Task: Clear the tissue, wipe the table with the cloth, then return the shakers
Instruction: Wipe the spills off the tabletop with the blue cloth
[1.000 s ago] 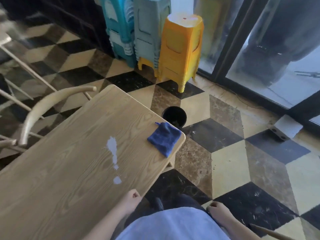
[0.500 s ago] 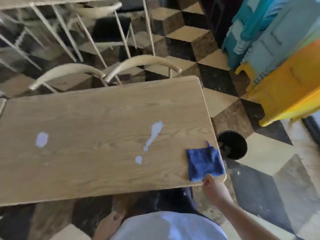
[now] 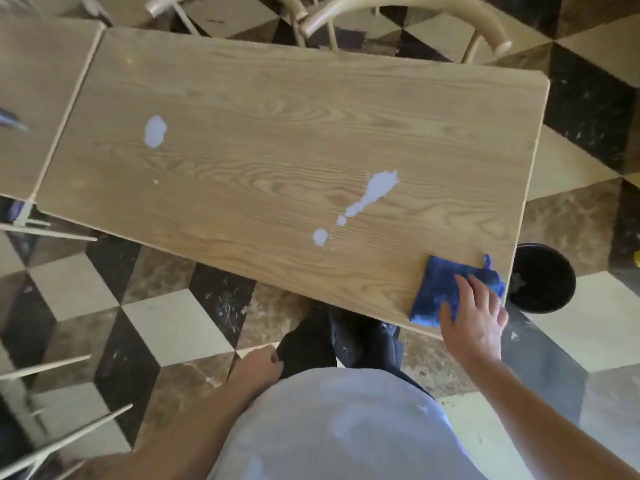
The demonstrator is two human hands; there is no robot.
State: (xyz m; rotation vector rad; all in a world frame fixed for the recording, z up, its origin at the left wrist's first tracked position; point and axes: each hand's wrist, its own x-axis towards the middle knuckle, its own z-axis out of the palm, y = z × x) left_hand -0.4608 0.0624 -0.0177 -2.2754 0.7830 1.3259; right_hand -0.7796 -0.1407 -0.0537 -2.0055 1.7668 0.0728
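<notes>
A folded blue cloth [image 3: 437, 289] lies at the near right corner of the light wooden table [image 3: 263, 133]. My right hand [image 3: 474, 317] lies on top of the cloth with its fingers spread flat. White spilled patches mark the tabletop: a long streak [image 3: 375, 190] with small drops near the middle right and one blot [image 3: 155, 130] toward the left. My left hand [image 3: 256, 370] hangs by my thigh below the table edge, loosely curled and holding nothing. No tissue or shakers are in view.
A round black bin [image 3: 542, 284] stands on the checkered floor just past the table's right end. Pale curved-back chairs [image 3: 415, 5] line the far side. A second table [image 3: 31, 98] abuts on the left, with chair legs [image 3: 52, 441] at lower left.
My view swung from the floor and stools down onto the table. My right hand rose from my side, reached the cloth's edge, and now lies flat on it. My left hand dropped to my thigh.
</notes>
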